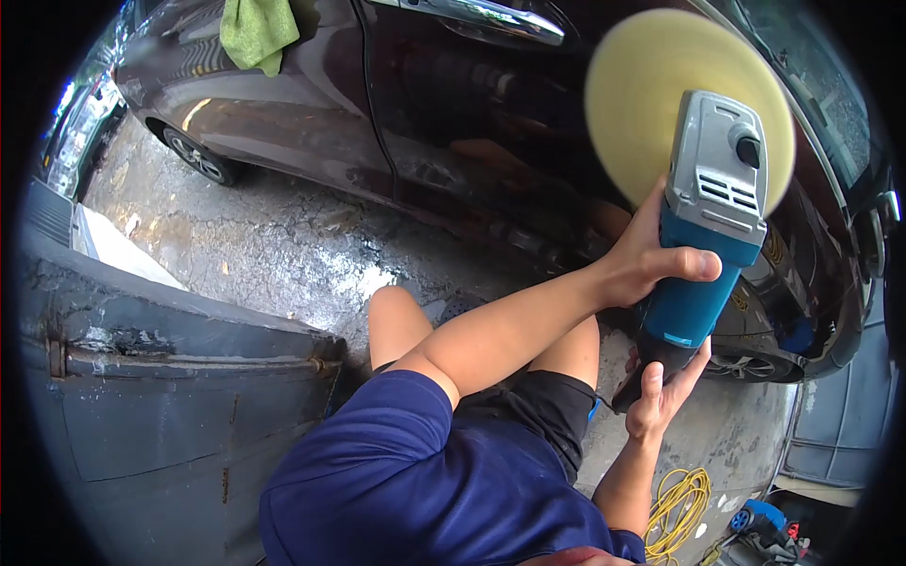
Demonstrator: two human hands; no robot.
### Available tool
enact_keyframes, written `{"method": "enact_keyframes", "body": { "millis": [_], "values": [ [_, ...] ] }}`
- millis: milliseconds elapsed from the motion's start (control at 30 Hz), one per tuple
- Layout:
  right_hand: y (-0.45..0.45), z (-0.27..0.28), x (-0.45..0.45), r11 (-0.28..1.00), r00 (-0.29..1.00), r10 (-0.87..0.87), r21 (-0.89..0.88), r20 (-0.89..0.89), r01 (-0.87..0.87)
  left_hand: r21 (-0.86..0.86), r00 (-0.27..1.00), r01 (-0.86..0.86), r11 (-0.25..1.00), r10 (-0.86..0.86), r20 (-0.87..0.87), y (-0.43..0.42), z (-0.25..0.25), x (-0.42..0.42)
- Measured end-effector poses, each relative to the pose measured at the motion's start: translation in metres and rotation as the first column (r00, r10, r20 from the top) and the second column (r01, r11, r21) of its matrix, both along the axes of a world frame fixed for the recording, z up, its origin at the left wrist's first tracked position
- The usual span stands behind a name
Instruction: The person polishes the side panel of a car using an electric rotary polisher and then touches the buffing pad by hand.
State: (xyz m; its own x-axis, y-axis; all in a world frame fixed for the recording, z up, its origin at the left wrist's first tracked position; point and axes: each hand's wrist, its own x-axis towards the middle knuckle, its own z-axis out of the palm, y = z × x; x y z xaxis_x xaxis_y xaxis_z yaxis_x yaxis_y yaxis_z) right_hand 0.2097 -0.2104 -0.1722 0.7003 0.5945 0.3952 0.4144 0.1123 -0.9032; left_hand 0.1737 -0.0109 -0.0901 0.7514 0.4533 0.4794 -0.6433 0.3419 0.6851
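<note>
A blue and silver polisher [698, 245] with a round, pale yellow pad [628, 104] is held at the right, over the dark car door [472, 123]. The pad's surface looks smeared, and its contact with the car is partly hidden. My left hand [656, 250] grips the blue body just behind the silver head, thumb across the top. My right hand [665, 401] is closed round the black rear handle [665, 351], lower down. A green cloth [258, 36] hangs on the car at the upper left.
A grey metal panel [189, 377] stands at the left. Cracked concrete floor [255, 236] runs beside the car. A coiled yellow cord [679, 514] lies at the lower right, near blue and black equipment [764, 528]. A chrome door handle [500, 17] juts out at the top.
</note>
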Motion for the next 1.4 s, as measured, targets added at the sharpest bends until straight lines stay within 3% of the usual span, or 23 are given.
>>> {"method": "enact_keyframes", "body": {
  "millis": [333,667,933,1033,1400],
  "values": [
    [0.029,0.010,0.003,0.993,0.992,0.115,0.019,0.042,-0.116,-0.054,1.000,-0.002,0.999,0.002,-0.013,0.023,0.000,-0.021],
    [0.009,0.008,-0.002,0.999,0.998,-0.045,0.007,0.051,0.045,-0.024,1.000,0.026,0.999,-0.026,0.011,0.007,-0.004,-0.002],
    [0.023,0.026,-0.008,0.997,0.995,0.072,-0.031,0.068,-0.070,-0.085,0.999,0.033,0.996,-0.032,0.010,0.014,-0.003,-0.012],
    [0.019,0.034,-0.003,0.995,0.995,0.091,-0.056,0.052,-0.088,-0.063,0.994,-0.029,0.998,0.036,0.103,0.010,-0.016,-0.002],
    [0.009,0.035,0.001,0.980,0.984,0.175,-0.099,0.011,-0.173,-0.140,0.998,-0.021,0.990,0.028,0.054,0.001,-0.019,-0.016]
  ]
}}
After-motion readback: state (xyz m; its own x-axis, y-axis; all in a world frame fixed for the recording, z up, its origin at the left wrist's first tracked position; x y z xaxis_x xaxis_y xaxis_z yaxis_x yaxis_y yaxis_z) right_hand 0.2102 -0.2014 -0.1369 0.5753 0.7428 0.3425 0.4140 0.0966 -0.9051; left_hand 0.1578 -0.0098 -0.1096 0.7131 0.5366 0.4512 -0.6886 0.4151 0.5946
